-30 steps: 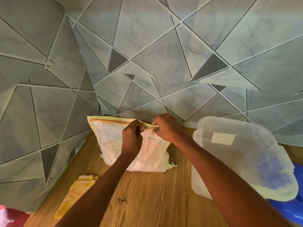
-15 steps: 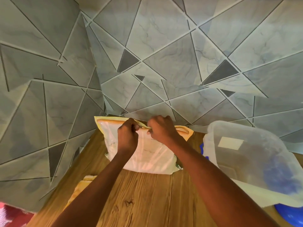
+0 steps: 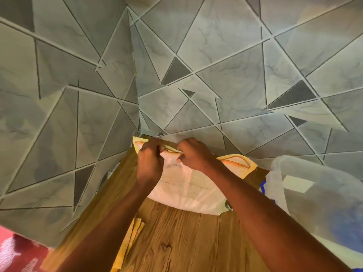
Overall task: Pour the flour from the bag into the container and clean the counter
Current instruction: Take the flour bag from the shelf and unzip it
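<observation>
A clear flour bag [image 3: 188, 191] with a yellow zip strip along its top stands against the tiled wall at the back of the wooden counter [image 3: 182, 242]. My left hand [image 3: 150, 161] grips the bag's top edge near its left end. My right hand [image 3: 193, 154] pinches the same edge just to the right, a small gap between the two hands. A translucent plastic container [image 3: 318, 197] with its lid on sits on the counter at the right, apart from the bag.
A folded yellow cloth [image 3: 129, 244] lies on the counter near the left edge, partly under my left forearm. Something blue [image 3: 264, 186] shows behind and below the container. Grey tiled walls close the corner behind and left; a red patterned floor covering [image 3: 17, 254] lies beyond the counter's left edge.
Both hands have stayed pinched on the bag's top edge, with the left hand now nearer the bag's left end. The camera has tilted, so the container sits further right in view.
</observation>
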